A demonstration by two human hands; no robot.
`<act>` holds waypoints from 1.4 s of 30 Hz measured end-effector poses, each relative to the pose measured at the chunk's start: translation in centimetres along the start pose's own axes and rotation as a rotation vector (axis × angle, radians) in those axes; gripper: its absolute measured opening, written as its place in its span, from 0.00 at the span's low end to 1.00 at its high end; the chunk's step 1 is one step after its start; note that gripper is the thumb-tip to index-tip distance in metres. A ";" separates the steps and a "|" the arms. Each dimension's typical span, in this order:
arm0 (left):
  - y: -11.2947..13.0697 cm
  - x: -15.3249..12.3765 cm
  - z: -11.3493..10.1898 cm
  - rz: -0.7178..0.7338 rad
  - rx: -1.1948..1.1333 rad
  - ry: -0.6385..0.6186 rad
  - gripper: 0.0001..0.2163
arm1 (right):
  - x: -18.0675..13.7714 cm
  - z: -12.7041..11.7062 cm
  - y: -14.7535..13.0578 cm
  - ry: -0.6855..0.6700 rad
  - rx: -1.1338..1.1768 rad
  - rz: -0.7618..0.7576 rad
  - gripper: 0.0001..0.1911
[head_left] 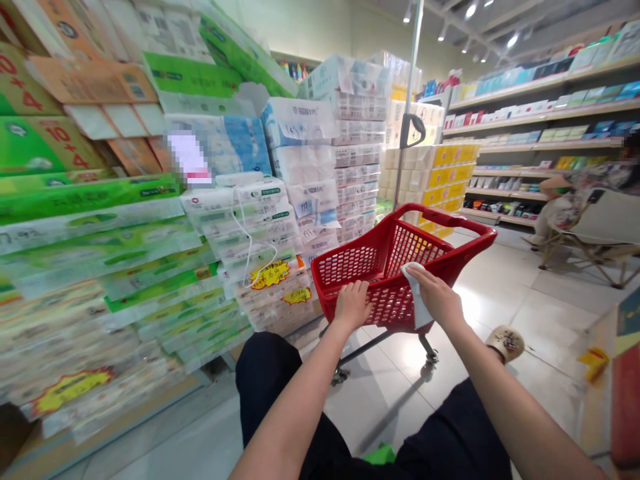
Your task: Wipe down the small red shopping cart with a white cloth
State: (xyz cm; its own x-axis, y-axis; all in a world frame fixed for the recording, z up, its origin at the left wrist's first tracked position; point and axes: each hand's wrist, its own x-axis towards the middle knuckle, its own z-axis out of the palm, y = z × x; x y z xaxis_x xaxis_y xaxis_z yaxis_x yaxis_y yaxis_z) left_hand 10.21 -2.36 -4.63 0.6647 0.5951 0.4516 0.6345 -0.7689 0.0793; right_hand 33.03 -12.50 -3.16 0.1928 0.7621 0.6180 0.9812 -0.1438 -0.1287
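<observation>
A red plastic shopping basket on wheels (pixel 453 235) stands on the tiled floor in front of my knees. My left hand (pixel 353 303) grips its near rim, fingers curled over the edge. My right hand (pixel 437 297) presses a white cloth (pixel 415 293) against the same rim, just to the right. The cloth hangs down over the basket's red mesh wall. The basket's long metal handle (pixel 410 127) rises behind it.
Tall stacks of packaged tissue and paper rolls (pixel 150 220) fill the left side. Yellow and white packs (pixel 435 173) stand behind the basket. Shelves of goods (pixel 540 113) line the right wall. A person sits on a folding chair (pixel 595 227) at right.
</observation>
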 end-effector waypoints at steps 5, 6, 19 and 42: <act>0.1 -0.2 0.0 -0.028 0.014 0.025 0.21 | -0.4 0.6 -1.3 0.035 0.021 0.013 0.30; 0.0 -0.3 -0.1 -0.034 0.016 0.021 0.21 | -0.5 0.7 -1.7 0.028 0.024 -0.012 0.30; -0.9 -1.0 -0.6 -0.067 0.026 0.037 0.20 | 0.1 -0.1 -2.2 0.054 0.041 0.041 0.30; 2.1 -5.5 -1.8 -0.080 0.091 0.123 0.17 | -3.2 -1.2 -5.0 0.029 0.049 -0.036 0.31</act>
State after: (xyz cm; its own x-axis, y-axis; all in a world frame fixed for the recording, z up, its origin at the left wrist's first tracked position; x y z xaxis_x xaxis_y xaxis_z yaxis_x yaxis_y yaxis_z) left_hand 7.18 -7.70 -5.31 0.5613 0.6159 0.5529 0.7198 -0.6930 0.0413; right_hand 27.50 -15.00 -3.55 0.1578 0.7476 0.6451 0.9861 -0.0848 -0.1429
